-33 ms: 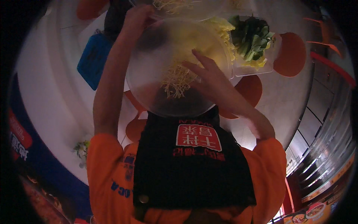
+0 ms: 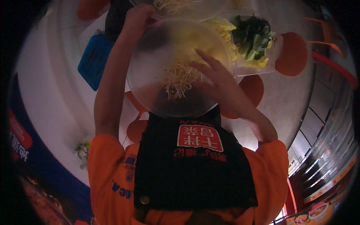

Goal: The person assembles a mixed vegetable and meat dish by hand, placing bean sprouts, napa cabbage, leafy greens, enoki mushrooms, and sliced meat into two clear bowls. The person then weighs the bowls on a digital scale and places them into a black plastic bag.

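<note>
A wide, clear round basin (image 2: 150, 99) is in front of my apron, with a loose heap of bean sprouts (image 2: 180, 78) in it. Over the right side of the heap is my right hand (image 2: 215, 77), its fingers apart and nothing gripped. My left hand (image 2: 139, 17) reaches to the far left, where the rims of this basin and a second clear basin (image 2: 210, 13) come close together. Its fingers are curled there; what they hold is too dark to make out. More bean sprouts (image 2: 178, 5) lie in the far basin.
To the right is a clear tray (image 2: 258, 73) with dark leafy greens (image 2: 253, 37); pale yellow leaves (image 2: 225, 32) show beside the near basin. A blue container (image 2: 94, 62) stands left of my left forearm. Orange stools (image 2: 291, 54) surround the pale table.
My right hand has shifted slightly to the right over the sprouts, uncovering a little more of the heap. The left hand has stayed in place.
</note>
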Demonstrator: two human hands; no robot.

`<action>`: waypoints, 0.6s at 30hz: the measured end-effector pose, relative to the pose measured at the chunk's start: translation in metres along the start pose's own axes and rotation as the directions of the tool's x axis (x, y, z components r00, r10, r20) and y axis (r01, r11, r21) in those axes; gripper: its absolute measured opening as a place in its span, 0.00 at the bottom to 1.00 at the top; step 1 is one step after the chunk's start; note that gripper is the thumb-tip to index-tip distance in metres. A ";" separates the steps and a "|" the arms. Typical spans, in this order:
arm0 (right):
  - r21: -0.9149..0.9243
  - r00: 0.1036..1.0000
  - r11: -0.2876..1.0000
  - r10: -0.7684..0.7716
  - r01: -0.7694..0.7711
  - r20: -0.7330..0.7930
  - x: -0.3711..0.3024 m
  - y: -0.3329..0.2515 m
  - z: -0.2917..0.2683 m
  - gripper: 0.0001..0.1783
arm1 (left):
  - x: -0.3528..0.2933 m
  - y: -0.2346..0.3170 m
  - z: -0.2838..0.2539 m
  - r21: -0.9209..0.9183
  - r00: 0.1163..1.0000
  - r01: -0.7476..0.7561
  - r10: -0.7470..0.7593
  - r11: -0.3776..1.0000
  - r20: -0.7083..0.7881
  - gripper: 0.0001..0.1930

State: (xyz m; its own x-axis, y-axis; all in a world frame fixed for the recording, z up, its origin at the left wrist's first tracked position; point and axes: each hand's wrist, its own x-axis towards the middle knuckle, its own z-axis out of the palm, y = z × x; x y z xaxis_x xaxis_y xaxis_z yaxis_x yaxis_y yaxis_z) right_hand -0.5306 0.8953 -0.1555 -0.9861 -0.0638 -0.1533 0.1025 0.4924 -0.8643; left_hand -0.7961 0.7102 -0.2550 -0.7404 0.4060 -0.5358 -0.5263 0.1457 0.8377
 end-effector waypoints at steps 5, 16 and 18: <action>0.420 0.841 0.894 0.342 -0.154 -0.420 -0.059 0.033 -0.055 0.16 | -0.024 0.017 -0.007 0.683 0.823 -0.547 0.460 0.485 0.333 0.05; 0.281 0.526 0.778 0.598 -0.561 -0.605 -0.090 0.339 -0.027 0.31 | -0.023 0.032 -0.059 0.224 0.973 -0.229 0.224 0.947 0.051 0.16; 0.212 0.586 0.798 0.568 -0.565 -0.578 -0.065 0.353 -0.016 0.36 | -0.021 0.034 -0.055 -0.059 1.000 0.010 -0.011 0.998 -0.023 0.16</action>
State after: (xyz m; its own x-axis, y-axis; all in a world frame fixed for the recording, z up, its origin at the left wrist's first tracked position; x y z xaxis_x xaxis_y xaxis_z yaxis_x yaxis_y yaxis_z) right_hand -0.4323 1.0868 -0.4431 -0.5947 0.7443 -0.3040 0.6663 0.2447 -0.7043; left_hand -0.8210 0.6572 -0.2212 -0.7440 0.3833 -0.5473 -0.5571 0.0965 0.8248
